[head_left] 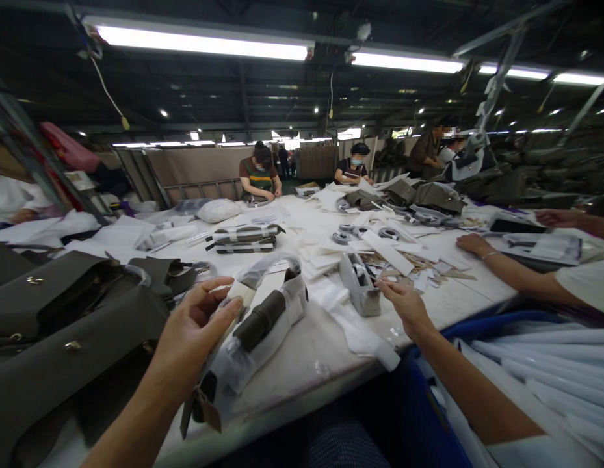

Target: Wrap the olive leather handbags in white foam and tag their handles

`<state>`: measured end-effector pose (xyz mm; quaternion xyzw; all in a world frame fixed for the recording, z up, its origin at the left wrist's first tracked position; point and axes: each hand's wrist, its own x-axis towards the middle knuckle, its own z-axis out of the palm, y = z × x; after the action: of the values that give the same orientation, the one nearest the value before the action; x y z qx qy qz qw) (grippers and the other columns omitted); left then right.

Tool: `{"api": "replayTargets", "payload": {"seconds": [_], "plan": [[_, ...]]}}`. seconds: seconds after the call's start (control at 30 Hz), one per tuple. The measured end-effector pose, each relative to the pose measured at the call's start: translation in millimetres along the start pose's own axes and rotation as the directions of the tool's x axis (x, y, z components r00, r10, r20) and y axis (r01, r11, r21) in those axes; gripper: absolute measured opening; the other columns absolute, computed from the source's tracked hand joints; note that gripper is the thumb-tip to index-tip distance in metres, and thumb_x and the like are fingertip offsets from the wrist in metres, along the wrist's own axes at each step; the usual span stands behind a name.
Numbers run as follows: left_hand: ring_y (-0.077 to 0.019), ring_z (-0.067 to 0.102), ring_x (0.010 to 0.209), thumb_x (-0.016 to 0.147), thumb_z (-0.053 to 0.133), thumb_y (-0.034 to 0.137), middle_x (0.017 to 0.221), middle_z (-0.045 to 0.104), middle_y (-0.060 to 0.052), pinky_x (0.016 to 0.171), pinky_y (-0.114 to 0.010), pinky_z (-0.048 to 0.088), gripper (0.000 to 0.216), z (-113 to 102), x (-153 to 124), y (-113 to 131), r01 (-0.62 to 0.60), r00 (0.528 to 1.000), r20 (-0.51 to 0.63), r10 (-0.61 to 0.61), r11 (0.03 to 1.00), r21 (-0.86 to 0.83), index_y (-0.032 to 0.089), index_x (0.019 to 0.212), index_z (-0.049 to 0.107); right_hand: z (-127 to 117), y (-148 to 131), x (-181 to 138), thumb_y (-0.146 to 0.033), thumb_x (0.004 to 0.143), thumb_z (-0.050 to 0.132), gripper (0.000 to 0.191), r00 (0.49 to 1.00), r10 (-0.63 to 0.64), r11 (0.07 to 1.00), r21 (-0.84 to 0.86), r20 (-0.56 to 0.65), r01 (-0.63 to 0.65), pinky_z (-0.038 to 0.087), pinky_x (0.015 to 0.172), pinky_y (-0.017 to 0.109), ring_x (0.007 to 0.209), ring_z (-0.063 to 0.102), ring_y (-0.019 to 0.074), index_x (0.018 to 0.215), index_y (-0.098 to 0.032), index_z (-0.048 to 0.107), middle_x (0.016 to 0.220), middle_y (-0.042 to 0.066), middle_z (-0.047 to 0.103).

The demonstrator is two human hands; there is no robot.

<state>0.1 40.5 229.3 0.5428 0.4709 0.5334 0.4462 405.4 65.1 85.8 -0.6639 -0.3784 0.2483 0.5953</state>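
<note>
My left hand (204, 315) curls its fingers and thumb around the edge of an olive bag (262, 318) wrapped in clear plastic and white padding. The bag rests at the table's front edge, its tags (210, 411) hanging down low on the left. To the right, my right hand (405, 307) reaches to a grey tape dispenser (361, 289). Its fingertips are pinched together at the dispenser's right side; what lies between them is too small to make out. White foam strips (353, 325) lie between the bag and the dispenser.
Several olive bags (82, 325) are heaped at left. Rolls of tape (350, 233) and card scraps (428, 270) lie beyond the dispenser. A blue bin (423, 396) with white sheets stands at right. Beside it, a co-worker's hand (474, 244) rests on the table. Other people work across it.
</note>
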Motion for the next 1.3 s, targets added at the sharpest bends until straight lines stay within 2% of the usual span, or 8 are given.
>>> {"api": "replayTargets", "payload": {"seconds": [0.13, 0.27, 0.37, 0.53, 0.63, 0.77, 0.97, 1.3], "plan": [[-0.0135, 0.064, 0.072, 0.065, 0.085, 0.044, 0.094, 0.068, -0.001, 0.057, -0.018, 0.05, 0.06, -4, 3, -2, 0.028, 1.0, 0.013, -0.028, 0.998, -0.058, 0.023, 0.116, 0.062, -2, 15, -20, -0.048, 0.06, 0.084, 0.04, 0.98, 0.182, 0.954, 0.229, 0.08, -0.195, 0.059, 0.076, 0.034, 0.081, 0.071, 0.0222, 0.084, -0.017, 0.077, 0.089, 0.01, 0.077], [-0.0136, 0.064, 0.074, 0.066, 0.084, 0.044, 0.098, 0.068, -0.002, 0.058, -0.019, 0.051, 0.062, -8, 5, -5, 0.039, 0.999, 0.038, -0.036, 0.996, -0.075, 0.023, 0.12, 0.061, -1, 31, -28, -0.038, 0.056, 0.088, 0.027, 0.961, 0.262, 0.943, 0.188, 0.084, -0.273, 0.057, 0.054, 0.028, 0.054, 0.064, 0.016, 0.065, -0.016, 0.073, 0.069, 0.01, 0.074], [-0.0142, 0.064, 0.078, 0.069, 0.082, 0.042, 0.102, 0.068, -0.003, 0.063, -0.021, 0.051, 0.059, -8, 6, -6, 0.011, 0.998, 0.057, -0.007, 0.998, -0.067, 0.023, 0.12, 0.061, 3, 25, -37, -0.039, 0.058, 0.087, 0.028, 0.963, 0.257, 0.949, 0.167, 0.081, -0.267, 0.055, 0.052, 0.026, 0.052, 0.061, 0.0139, 0.065, -0.016, 0.073, 0.069, 0.009, 0.074], [-0.0165, 0.064, 0.082, 0.074, 0.077, 0.04, 0.098, 0.069, -0.004, 0.069, -0.025, 0.05, 0.05, -2, 4, -7, -0.094, 0.992, 0.079, 0.093, 0.996, 0.008, 0.019, 0.116, 0.06, 31, -50, -82, -0.048, 0.071, 0.079, 0.036, 0.962, -0.065, 0.99, 0.134, 0.264, 0.03, 0.056, 0.067, 0.027, 0.067, 0.065, 0.0161, 0.087, -0.017, 0.077, 0.082, 0.007, 0.076], [-0.0167, 0.063, 0.085, 0.078, 0.073, 0.036, 0.094, 0.069, -0.003, 0.076, -0.027, 0.049, 0.042, 2, 3, -10, -0.207, 0.976, 0.09, 0.198, 0.974, 0.093, 0.019, 0.113, 0.059, 56, -111, -119, -0.047, 0.079, 0.074, 0.03, 0.855, -0.281, 0.954, 0.221, 0.436, 0.201, 0.056, 0.066, 0.028, 0.065, 0.065, 0.0162, 0.084, -0.017, 0.076, 0.077, 0.007, 0.074], [-0.0158, 0.062, 0.088, 0.079, 0.069, 0.027, 0.093, 0.068, -0.002, 0.083, -0.028, 0.047, 0.03, 7, -1, -12, -0.356, 0.934, 0.094, 0.344, 0.904, 0.234, 0.019, 0.107, 0.06, 94, -162, -148, -0.044, 0.082, 0.072, 0.026, 0.725, -0.387, 0.909, 0.367, 0.57, 0.197, 0.055, 0.061, 0.025, 0.063, 0.066, 0.0147, 0.084, -0.018, 0.076, 0.073, 0.005, 0.074], [-0.0156, 0.063, 0.09, 0.078, 0.068, 0.022, 0.097, 0.068, 0.0, 0.083, -0.027, 0.048, 0.03, 9, -9, -15, -0.457, 0.885, 0.109, 0.453, 0.797, 0.395, 0.023, 0.108, 0.061, 134, -173, -147, -0.045, 0.084, 0.069, 0.03, 0.734, -0.371, 0.928, 0.259, 0.569, 0.268, 0.047, 0.052, 0.021, 0.054, 0.059, 0.0113, 0.073, -0.017, 0.073, 0.061, 0.001, 0.069], [-0.0167, 0.064, 0.092, 0.077, 0.072, 0.025, 0.102, 0.067, 0.001, 0.084, -0.029, 0.05, 0.036, 6, -10, -32, -0.486, 0.837, 0.046, 0.546, 0.702, 0.52, 0.027, 0.111, 0.06, 129, -170, -143, -0.043, 0.089, 0.062, 0.034, 0.703, -0.362, 0.896, 0.021, 0.613, 0.443, 0.047, 0.058, 0.023, 0.054, 0.061, 0.0115, 0.066, -0.02, 0.072, 0.06, -0.001, 0.069]]}}
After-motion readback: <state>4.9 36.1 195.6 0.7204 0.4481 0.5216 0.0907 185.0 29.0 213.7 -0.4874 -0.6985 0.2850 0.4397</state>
